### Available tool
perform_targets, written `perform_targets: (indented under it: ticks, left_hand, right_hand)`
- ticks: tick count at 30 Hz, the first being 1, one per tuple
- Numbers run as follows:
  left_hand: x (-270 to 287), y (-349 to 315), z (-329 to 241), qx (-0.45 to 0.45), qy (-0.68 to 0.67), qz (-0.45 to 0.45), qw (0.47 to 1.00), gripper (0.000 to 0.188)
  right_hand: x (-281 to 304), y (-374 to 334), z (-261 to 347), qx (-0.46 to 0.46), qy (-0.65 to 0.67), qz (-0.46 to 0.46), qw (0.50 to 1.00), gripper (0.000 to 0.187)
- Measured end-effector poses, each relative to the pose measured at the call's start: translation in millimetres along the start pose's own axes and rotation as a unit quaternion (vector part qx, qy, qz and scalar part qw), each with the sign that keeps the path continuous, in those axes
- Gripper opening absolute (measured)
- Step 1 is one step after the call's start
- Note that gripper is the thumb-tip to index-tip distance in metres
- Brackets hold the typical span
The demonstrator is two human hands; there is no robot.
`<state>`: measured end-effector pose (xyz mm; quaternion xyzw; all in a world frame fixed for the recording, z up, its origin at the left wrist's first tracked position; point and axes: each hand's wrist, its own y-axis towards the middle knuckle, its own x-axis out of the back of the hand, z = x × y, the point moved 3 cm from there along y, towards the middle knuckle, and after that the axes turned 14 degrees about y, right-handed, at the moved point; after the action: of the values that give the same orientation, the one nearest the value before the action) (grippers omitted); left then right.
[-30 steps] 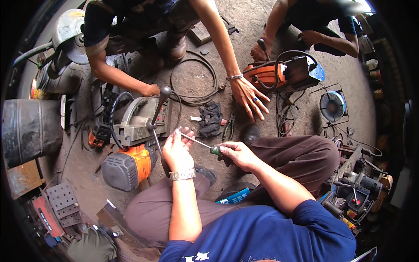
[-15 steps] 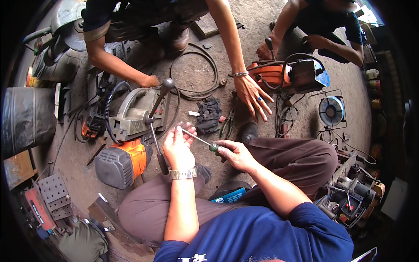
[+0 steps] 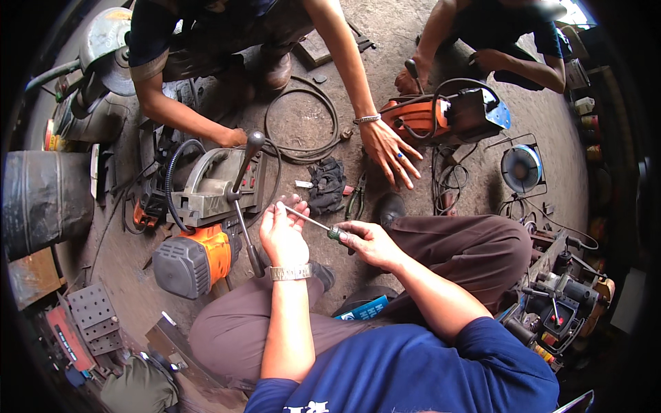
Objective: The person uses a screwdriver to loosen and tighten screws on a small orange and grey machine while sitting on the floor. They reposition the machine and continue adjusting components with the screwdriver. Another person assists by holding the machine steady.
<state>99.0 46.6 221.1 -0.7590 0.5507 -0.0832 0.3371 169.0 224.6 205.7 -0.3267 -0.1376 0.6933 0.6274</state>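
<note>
My right hand is closed around the dark green handle of a screwdriver, whose shaft slopes up and left. At its tip is my left hand, with thumb and fingers pinched together; whatever small thing they hold cannot be made out. Close by on the left lies a power machine with a grey metal body, an orange and black motor housing and a long lever with a ball knob. Beyond my hands, a dark crumpled cloth or glove and pliers rest on the floor.
Opposite me a co-worker's spread hand hovers over the floor, the other beside the grey machine. Another person crouches by an orange machine. A coiled cable, a round fan-like unit and a metal drum stand around.
The screwdriver and both my hands keep nearly the same pose. The view has shifted slightly. The co-worker's spread hand has barely moved.
</note>
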Motion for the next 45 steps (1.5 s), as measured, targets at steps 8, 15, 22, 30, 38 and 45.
perform_targets:
  ticks: [8,15,22,30,38,45]
  left_hand:
    - [-12.1,-0.1,10.3,0.008,-0.023,0.014,1.000,0.017]
    - [-10.3,7.7,23.9,-0.012,-0.105,0.077,0.991,0.009]
    - [15.9,53.9,69.2,0.141,-0.236,-0.064,0.959,0.017]
    - [45.2,102.3,128.2,0.128,-0.269,-0.092,0.950,0.021]
    - [63.8,180.1,126.7,0.143,-0.304,-0.158,0.929,0.020]
    - [81.5,205.8,126.9,0.117,-0.310,-0.208,0.920,0.020]
  right_hand:
    - [15.0,-19.2,22.4,0.129,-0.142,-0.023,0.981,0.036]
    - [14.2,-19.3,12.0,0.187,-0.156,-0.062,0.968,0.038]
    - [28.1,-7.8,7.4,0.161,0.081,-0.096,0.979,0.041]
    - [26.3,53.3,-48.9,0.019,0.192,-0.114,0.975,0.035]
    - [3.5,129.8,-86.9,-0.003,0.174,-0.145,0.974,0.031]
    - [-1.2,179.5,-107.6,0.020,0.154,-0.119,0.981,0.032]
